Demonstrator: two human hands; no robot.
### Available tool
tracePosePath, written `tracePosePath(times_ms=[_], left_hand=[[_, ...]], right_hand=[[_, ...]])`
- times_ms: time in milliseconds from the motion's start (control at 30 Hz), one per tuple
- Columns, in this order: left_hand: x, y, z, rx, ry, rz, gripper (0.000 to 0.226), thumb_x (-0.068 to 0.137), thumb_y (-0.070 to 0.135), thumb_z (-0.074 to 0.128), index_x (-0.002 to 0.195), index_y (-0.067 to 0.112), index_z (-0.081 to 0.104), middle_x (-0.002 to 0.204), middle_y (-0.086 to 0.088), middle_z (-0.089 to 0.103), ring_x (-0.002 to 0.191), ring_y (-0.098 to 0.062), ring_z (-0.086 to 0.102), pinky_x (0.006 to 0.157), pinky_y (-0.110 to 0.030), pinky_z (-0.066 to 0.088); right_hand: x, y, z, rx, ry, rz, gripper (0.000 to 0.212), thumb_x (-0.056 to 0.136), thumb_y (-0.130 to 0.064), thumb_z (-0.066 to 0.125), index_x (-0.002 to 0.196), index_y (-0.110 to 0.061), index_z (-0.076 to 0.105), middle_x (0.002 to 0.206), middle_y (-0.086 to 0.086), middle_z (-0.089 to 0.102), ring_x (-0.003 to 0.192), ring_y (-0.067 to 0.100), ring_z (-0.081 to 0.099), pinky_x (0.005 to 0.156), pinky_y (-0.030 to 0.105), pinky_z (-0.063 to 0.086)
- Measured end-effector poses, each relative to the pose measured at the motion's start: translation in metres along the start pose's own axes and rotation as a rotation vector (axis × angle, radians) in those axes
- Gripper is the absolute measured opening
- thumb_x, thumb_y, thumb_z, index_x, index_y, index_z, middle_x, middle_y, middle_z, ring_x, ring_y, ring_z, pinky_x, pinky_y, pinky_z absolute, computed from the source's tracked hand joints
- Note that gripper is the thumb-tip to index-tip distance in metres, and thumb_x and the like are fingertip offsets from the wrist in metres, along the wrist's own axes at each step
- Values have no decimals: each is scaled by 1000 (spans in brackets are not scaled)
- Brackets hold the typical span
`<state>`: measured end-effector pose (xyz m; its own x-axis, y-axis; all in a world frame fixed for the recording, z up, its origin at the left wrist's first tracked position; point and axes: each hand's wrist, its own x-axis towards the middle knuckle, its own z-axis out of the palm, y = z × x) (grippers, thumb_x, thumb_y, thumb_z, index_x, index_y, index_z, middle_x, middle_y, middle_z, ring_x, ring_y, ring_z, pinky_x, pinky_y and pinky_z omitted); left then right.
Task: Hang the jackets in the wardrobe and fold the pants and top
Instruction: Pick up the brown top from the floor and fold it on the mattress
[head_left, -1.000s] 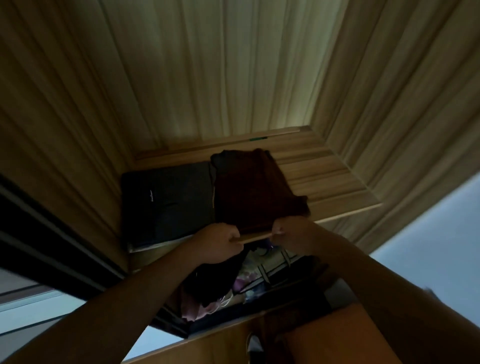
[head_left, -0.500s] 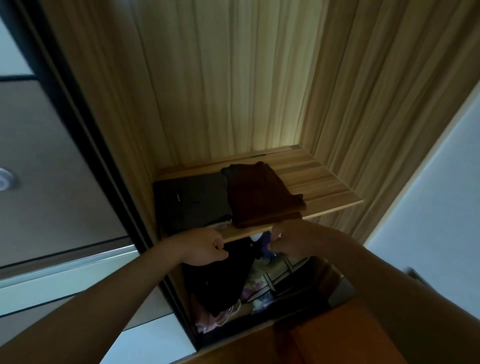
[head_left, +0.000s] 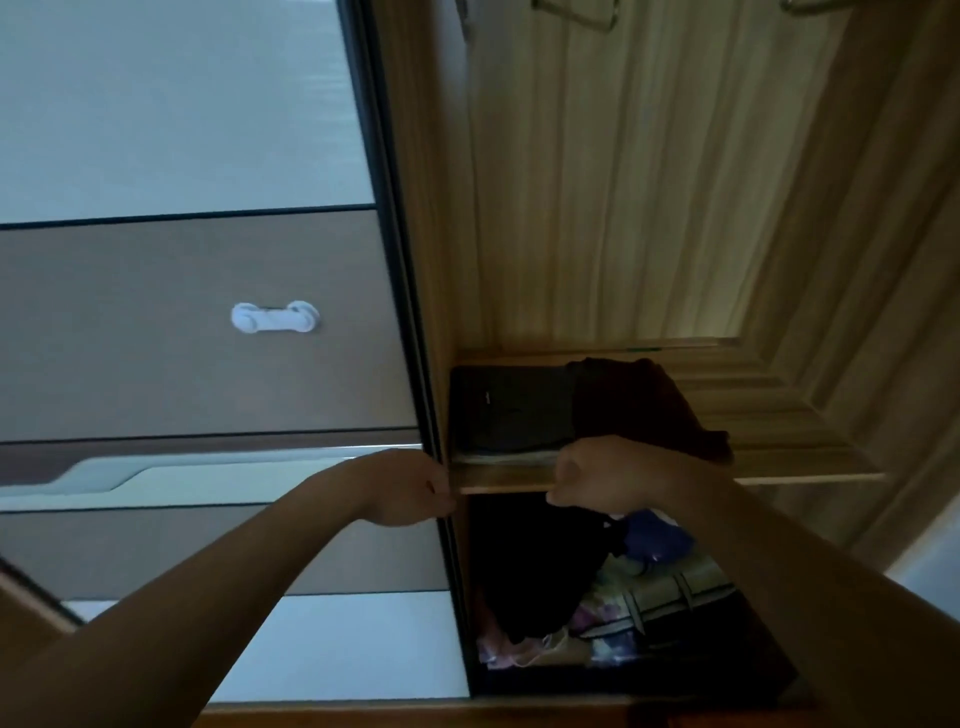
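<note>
Two folded pieces lie side by side on the wardrobe (head_left: 649, 208) shelf (head_left: 810, 462): a dark grey folded garment (head_left: 511, 410) at the left end and, touching it on the right, a maroon folded garment (head_left: 639, 405) whose near corner reaches towards the shelf's front edge. Which is the pants and which the top I cannot tell in this dim light.

The right hand (head_left: 608, 480) is in front of the shelf edge, just below the maroon piece, fingers curled. Nothing shows in it, but whether it grips the board I cannot tell. The left hand (head_left: 405, 486) is at the near edge of the sliding door (head_left: 208, 338), fingers bent towards the frame; a true grip is not plain either.

Under the shelf a dark hanging garment (head_left: 535, 566) fills the left of the lower compartment, with a striped bag (head_left: 660, 597) beside it. A white latch (head_left: 274, 317) sits on the door panel.

The folding and stowing look finished. The next move is probably drawing the door across, which calls for the right hand to clear the opening first.
</note>
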<state>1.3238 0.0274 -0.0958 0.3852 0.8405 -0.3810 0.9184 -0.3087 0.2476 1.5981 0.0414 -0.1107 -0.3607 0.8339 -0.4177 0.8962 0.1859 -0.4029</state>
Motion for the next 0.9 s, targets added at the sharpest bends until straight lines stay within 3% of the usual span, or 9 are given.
tracePosePath(times_ms=[100,167,300,467,567,667,733,800,900], left_hand=[[-25,-23,2,16,34,-73,24,96,50,55,108,34,69,119,11,65,108,-10,59,98,-29,46],[-39,-35,0,-2,57,-89,26,96,49,55,112,34,69,121,12,65,107,-9,59,98,-29,46],[-60,-59,-7,-22,104,-82,23,97,44,55,110,34,71,119,14,65,102,-6,59,95,-27,47],[-74,-90,-7,4,114,-80,23,97,43,54,111,34,70,121,13,63,100,-7,54,92,-26,43],[-74,-102,-4,38,90,-58,26,98,43,53,116,32,68,128,8,62,109,-11,55,92,-27,42],[-71,-113,-7,39,91,-42,29,99,43,53,119,30,68,130,6,63,116,-15,57,96,-28,43],[-68,-123,-11,35,100,-32,28,98,42,53,119,29,68,129,5,63,111,-14,58,96,-29,45],[-65,-133,-18,42,107,-30,30,98,43,54,120,29,67,129,5,63,107,-13,57,95,-29,46],[-58,-147,-29,37,156,-34,35,97,45,54,127,28,62,132,4,61,114,-17,58,99,-34,48]], right_hand=[[1,-30,7,-30,29,-51,36,98,-48,59,92,-13,59,90,8,53,80,23,52,71,36,37],[3,-47,7,-54,56,-57,43,97,-50,61,102,-7,64,98,4,62,87,20,59,74,36,44],[7,-89,-2,-142,115,-54,45,95,-56,60,110,-14,67,109,3,66,98,17,62,82,33,51],[37,-134,-9,-213,227,-16,69,89,-77,49,104,-11,65,102,4,65,90,17,61,77,31,50],[64,-149,-12,-130,340,25,76,85,-82,47,110,-11,61,99,3,64,86,16,60,70,29,49],[91,-155,-14,68,476,-1,108,62,-98,43,130,-15,59,116,2,68,92,18,65,84,37,57],[106,-156,-16,198,547,-20,98,69,-90,55,135,-17,56,121,1,67,99,20,66,90,39,57],[115,-161,-19,315,600,-72,79,82,-67,69,141,-16,54,131,0,65,115,23,64,97,37,53],[126,-167,-22,357,633,-113,66,89,-50,72,142,-16,55,136,1,64,121,22,62,97,32,50]])
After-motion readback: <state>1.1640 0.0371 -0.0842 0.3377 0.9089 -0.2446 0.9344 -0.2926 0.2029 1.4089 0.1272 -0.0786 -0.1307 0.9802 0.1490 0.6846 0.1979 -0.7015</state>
